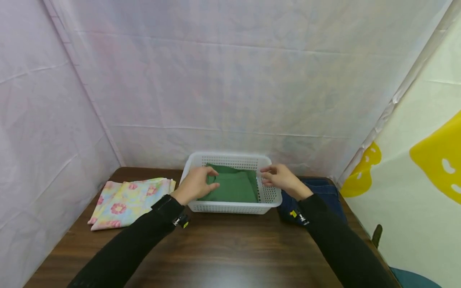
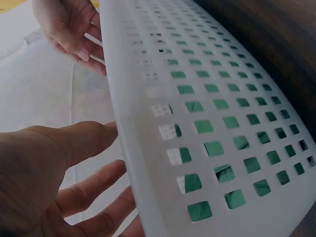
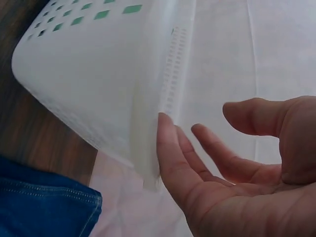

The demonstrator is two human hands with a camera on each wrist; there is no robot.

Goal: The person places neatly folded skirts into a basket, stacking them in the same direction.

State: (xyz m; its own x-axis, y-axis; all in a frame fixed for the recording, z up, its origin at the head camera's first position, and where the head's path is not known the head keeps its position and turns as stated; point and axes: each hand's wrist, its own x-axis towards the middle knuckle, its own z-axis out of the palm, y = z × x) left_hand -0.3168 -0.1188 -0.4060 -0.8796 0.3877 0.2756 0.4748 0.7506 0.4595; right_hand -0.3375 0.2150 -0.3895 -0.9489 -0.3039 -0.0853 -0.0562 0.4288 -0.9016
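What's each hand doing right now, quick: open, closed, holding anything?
Left hand: open, at the white basket's left end, holding nothing.
Right hand: open, at the basket's right end, holding nothing.

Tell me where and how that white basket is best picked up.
I'd take the white basket by the rim at its two short ends, coming from left and right together. It stands upright, its walls widen toward that rim, and its long back side sits close to the white curtain.
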